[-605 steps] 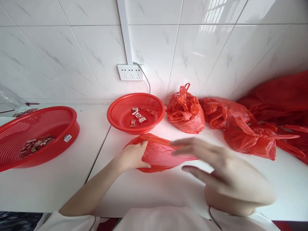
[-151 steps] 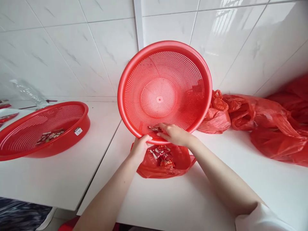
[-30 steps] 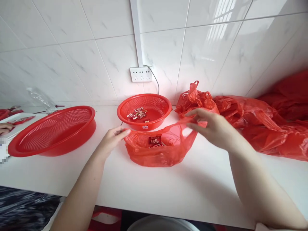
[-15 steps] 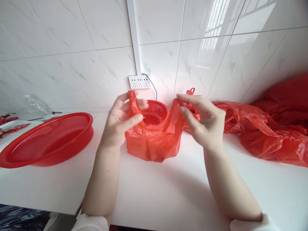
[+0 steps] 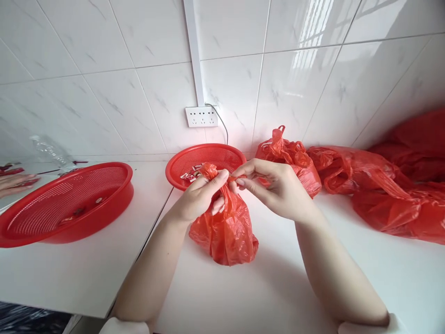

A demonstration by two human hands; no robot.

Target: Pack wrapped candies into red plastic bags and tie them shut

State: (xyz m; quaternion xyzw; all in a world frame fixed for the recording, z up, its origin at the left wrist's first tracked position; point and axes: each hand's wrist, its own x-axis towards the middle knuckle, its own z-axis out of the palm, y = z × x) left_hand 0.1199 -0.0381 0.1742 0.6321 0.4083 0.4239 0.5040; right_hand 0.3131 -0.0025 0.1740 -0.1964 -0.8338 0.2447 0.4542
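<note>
A small red plastic bag point(image 5: 227, 232) rests on the white table point(image 5: 264, 287) in front of me, its top gathered. My left hand point(image 5: 200, 197) is closed round one handle of the bag at its neck. My right hand point(image 5: 274, 188) pinches the other handle, and the two hands meet above the bag. Behind them stands a small red mesh basket point(image 5: 208, 157) with a few red-wrapped sweets point(image 5: 189, 175) in it.
A large red mesh basket point(image 5: 66, 199) sits at the left. A tied red bag point(image 5: 295, 157) and a heap of further red bags point(image 5: 389, 185) lie along the tiled wall at the right. A socket strip point(image 5: 201, 116) is on the wall. Another person's hand point(image 5: 15, 182) shows at the far left.
My hands have come together from holding the two handles apart. The bag's mouth is now drawn shut and the bag hangs narrower between them.
</note>
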